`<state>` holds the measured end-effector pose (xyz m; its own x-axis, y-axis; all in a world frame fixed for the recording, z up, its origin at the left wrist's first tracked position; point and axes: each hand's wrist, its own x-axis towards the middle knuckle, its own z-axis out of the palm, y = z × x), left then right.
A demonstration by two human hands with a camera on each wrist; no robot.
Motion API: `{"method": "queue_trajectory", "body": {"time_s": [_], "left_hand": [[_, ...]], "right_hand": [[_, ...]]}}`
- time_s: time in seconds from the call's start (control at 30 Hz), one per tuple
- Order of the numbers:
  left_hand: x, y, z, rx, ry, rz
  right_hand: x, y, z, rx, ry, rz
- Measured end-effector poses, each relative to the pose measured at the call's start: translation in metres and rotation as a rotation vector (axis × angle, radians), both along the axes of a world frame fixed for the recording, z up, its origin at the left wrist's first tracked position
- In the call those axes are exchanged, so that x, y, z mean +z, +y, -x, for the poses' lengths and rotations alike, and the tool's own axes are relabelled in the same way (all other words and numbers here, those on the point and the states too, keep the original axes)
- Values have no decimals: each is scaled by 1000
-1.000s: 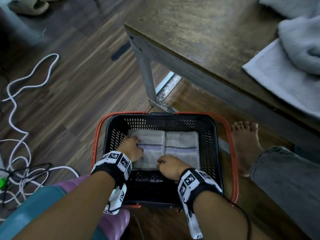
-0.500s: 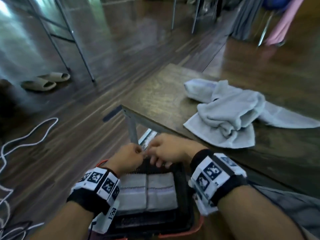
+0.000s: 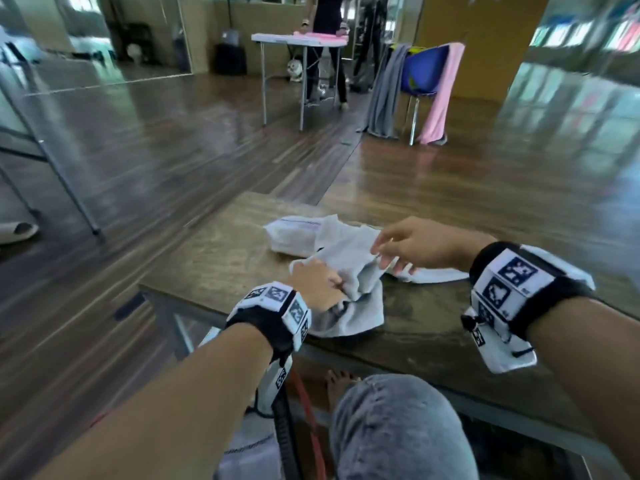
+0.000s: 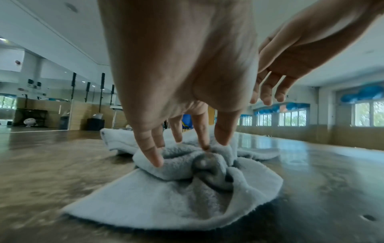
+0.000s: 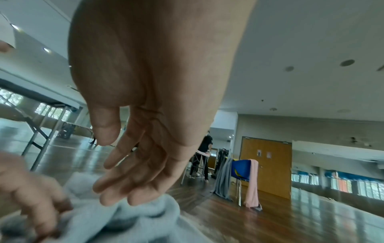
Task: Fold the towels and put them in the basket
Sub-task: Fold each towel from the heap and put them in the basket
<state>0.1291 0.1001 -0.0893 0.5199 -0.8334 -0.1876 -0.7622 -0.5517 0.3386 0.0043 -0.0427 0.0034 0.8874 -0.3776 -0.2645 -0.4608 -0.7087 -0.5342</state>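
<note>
A crumpled pale grey towel (image 3: 349, 271) (image 4: 187, 189) (image 5: 135, 218) lies on the dark wooden table (image 3: 214, 258). Its far left end (image 3: 294, 233) shows a striped band. My left hand (image 3: 320, 284) (image 4: 214, 144) is down on the near bunch, thumb and forefinger pinching a fold. My right hand (image 3: 391, 251) (image 5: 124, 180) hovers just above the towel's right side, fingers loose and spread, holding nothing. Below the table edge only the basket's red handle (image 3: 308, 400) shows between my left forearm and knee; its inside is hidden.
My knee in jeans (image 3: 398, 427) and bare foot (image 3: 341, 379) are under the table's near edge. Across the wooden floor stand a white folding table (image 3: 298, 38) with a person behind it, and a blue chair (image 3: 422, 71) draped in grey and pink cloths.
My view has lifted from the basket on the floor to the tabletop. Both hands left the folded towels in the basket and rose to the crumpled towel; the left now pinches it.
</note>
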Motion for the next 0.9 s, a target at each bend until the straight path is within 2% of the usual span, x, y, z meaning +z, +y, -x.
{"method": "queue_trajectory", "body": {"time_s": [0.07, 0.1, 0.2, 0.27, 0.33, 0.43, 0.5, 0.53, 0.6, 0.73, 0.83, 0.9], "left_hand": [[-4, -15, 3, 14, 37, -47], [-2, -20, 3, 40, 103, 0], [27, -38, 10, 74, 317, 323], [63, -56, 25, -25, 405, 504], [96, -74, 48, -143, 458, 572], [124, -100, 80, -237, 596, 659], [127, -120, 94, -224, 565, 754], [125, -129, 101, -210, 494, 768], [114, -146, 113, -210, 392, 659], [76, -175, 141, -317, 445, 372], [48, -194, 161, -374, 424, 369], [36, -205, 175, -316, 416, 408]], "right_hand": [[-20, -13, 11, -11, 0, 14], [-29, -18, 16, -21, -8, 28], [-53, -26, 30, -44, -97, 11], [-63, -29, 36, -49, -204, -67], [-68, -36, 38, -106, -285, -105], [-57, -56, 53, -309, -617, -259], [-45, -74, 77, -389, -802, -321], [-41, -82, 92, -439, -863, -351], [-35, -97, 123, -520, -974, -375], [-42, -118, 182, -725, -1154, -455], [-55, -125, 214, -777, -1110, -511], [-62, -134, 229, -838, -1003, -422]]}}
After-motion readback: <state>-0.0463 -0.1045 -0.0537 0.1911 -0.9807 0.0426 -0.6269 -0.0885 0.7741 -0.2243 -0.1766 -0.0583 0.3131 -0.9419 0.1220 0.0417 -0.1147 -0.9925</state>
